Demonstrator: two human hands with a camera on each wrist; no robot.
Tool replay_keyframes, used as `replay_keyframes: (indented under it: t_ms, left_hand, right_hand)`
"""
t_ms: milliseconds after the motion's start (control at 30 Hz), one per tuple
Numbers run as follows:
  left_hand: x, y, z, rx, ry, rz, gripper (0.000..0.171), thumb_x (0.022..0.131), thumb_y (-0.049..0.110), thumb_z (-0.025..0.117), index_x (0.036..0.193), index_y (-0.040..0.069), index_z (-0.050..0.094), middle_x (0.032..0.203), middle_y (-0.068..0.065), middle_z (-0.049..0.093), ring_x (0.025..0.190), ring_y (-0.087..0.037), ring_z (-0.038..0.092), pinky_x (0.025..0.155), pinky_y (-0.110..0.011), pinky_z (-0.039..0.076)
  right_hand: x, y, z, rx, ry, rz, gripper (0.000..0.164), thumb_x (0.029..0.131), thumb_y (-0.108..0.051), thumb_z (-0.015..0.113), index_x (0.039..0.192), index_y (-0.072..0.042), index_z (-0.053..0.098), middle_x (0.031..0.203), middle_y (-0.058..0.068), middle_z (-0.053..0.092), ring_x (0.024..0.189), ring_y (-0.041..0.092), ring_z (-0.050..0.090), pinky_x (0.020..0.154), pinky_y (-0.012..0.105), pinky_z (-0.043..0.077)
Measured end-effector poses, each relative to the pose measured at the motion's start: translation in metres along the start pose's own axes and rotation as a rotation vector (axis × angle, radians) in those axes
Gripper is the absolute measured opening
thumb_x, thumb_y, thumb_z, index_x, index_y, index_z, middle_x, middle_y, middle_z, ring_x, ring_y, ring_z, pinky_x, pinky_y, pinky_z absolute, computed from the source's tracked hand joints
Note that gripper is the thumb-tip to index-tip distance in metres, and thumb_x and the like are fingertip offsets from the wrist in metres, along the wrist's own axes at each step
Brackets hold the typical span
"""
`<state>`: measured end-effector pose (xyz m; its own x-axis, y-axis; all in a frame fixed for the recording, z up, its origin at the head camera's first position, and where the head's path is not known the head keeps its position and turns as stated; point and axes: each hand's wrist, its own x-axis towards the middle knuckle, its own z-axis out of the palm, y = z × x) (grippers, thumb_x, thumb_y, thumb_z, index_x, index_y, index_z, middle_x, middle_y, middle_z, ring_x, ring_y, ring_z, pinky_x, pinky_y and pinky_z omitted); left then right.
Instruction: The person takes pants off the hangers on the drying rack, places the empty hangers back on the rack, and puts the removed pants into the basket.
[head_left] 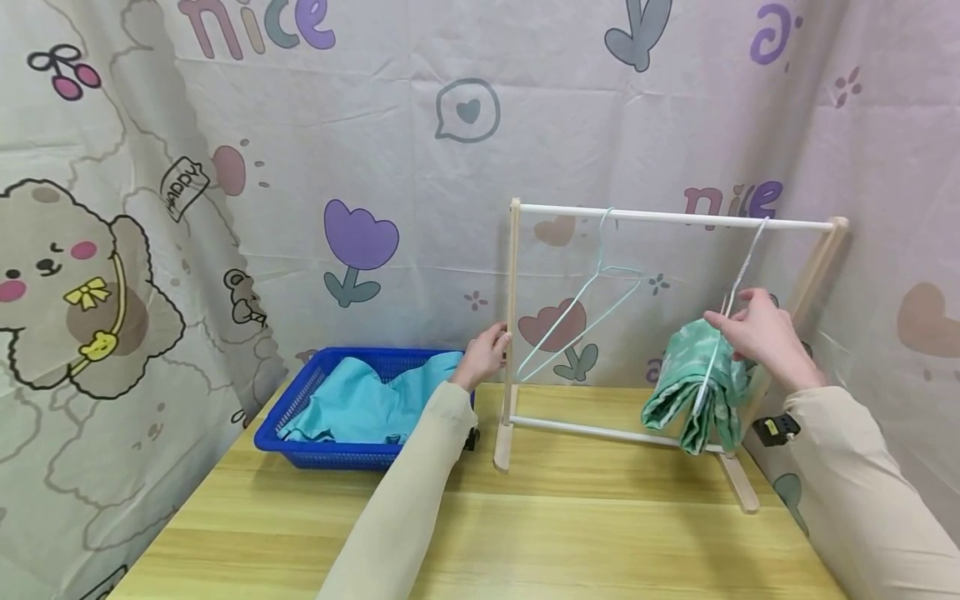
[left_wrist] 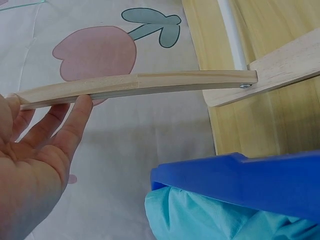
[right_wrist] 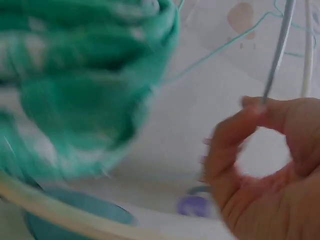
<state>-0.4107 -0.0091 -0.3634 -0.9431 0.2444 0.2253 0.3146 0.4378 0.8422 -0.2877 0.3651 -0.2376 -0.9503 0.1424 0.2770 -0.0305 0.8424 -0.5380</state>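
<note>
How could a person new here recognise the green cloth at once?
Find the rack on the table. On the hanger that the right hand pinches hangs the green cloth. Its pale pattern sets it apart from the plain turquoise cloth in the blue basket.

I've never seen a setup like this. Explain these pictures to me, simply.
There is no machine here: a person works with two bare hands. The widest picture comes from a camera worn on the head, looking forward and down. The other two come from cameras on the wrists, one showing the left hand, the other the right hand.

On the wooden-looking table stand a small rack and a blue basket with turquoise cloth inside. The left hand holds the rack's left post. The right hand pinches a hanger hooked on the top bar, with green patterned cloth hanging folded on it. A second, pale hanger hangs bare beside it.
</note>
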Motion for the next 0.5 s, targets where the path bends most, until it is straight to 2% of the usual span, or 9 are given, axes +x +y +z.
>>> replay_keyframes:
  t_ms: [100, 167, 267, 367, 433, 500]
  left_hand:
    - [0.000, -0.001, 0.000, -0.002, 0.001, -0.002, 0.045, 0.108, 0.031, 0.035, 0.150, 0.017, 0.039, 0.138, -0.016, 0.056, 0.112, -0.035, 0.065, 0.091, -0.038, 0.056]
    - [0.000, -0.002, -0.001, 0.000, -0.001, 0.001, 0.045, 0.108, 0.031, 0.035, 0.150, 0.017, 0.039, 0.139, -0.015, 0.056, 0.112, -0.035, 0.065, 0.092, -0.038, 0.056]
    - [0.000, -0.002, -0.001, -0.004, -0.010, 0.006, 0.045, 0.108, 0.031, 0.035, 0.150, 0.016, 0.039, 0.140, -0.016, 0.055, 0.114, -0.036, 0.064, 0.092, -0.039, 0.056]
    - [0.000, -0.002, 0.000, -0.002, -0.010, 0.015, 0.045, 0.108, 0.031, 0.035, 0.150, 0.015, 0.040, 0.140, -0.016, 0.054, 0.114, -0.037, 0.063, 0.093, -0.040, 0.056]
    - [0.001, -0.001, 0.000, 0.011, -0.001, 0.019, 0.045, 0.108, 0.031, 0.036, 0.149, 0.015, 0.040, 0.139, -0.015, 0.055, 0.114, -0.036, 0.064, 0.092, -0.040, 0.056]
    - [0.001, -0.001, 0.001, 0.024, 0.008, 0.023, 0.045, 0.108, 0.031, 0.036, 0.149, 0.015, 0.041, 0.138, -0.015, 0.057, 0.113, -0.035, 0.064, 0.091, -0.040, 0.056]
  right_hand:
    - [0.004, 0.006, 0.011, 0.245, -0.030, 0.023, 0.070, 0.102, -0.041, 0.045, 0.143, 0.012, 0.027, 0.081, 0.009, 0.063, 0.057, 0.010, 0.059, 0.057, 0.031, 0.055]
    - [0.006, 0.008, 0.019, 0.426, 0.001, 0.062, 0.049, 0.104, -0.036, 0.043, 0.134, 0.004, 0.041, 0.074, -0.003, 0.057, 0.055, 0.004, 0.053, 0.052, 0.023, 0.053]
    - [0.007, 0.008, 0.030, 0.660, 0.092, 0.110, 0.024, 0.105, -0.030, 0.039, 0.112, -0.010, 0.050, 0.068, -0.008, 0.051, 0.054, 0.004, 0.048, 0.048, 0.020, 0.049]
    - [0.006, 0.005, 0.038, 0.846, 0.158, 0.137, 0.019, 0.106, -0.031, 0.037, 0.102, -0.016, 0.049, 0.063, -0.007, 0.046, 0.051, 0.005, 0.044, 0.044, 0.019, 0.043]
    - [0.006, 0.004, 0.040, 0.948, 0.174, 0.152, 0.022, 0.106, -0.033, 0.037, 0.102, -0.015, 0.048, 0.060, -0.007, 0.042, 0.047, 0.006, 0.041, 0.041, 0.020, 0.039]
    - [0.007, 0.004, 0.041, 1.000, 0.187, 0.164, 0.025, 0.105, -0.035, 0.036, 0.102, -0.014, 0.048, 0.057, -0.008, 0.041, 0.043, 0.006, 0.038, 0.038, 0.021, 0.034]
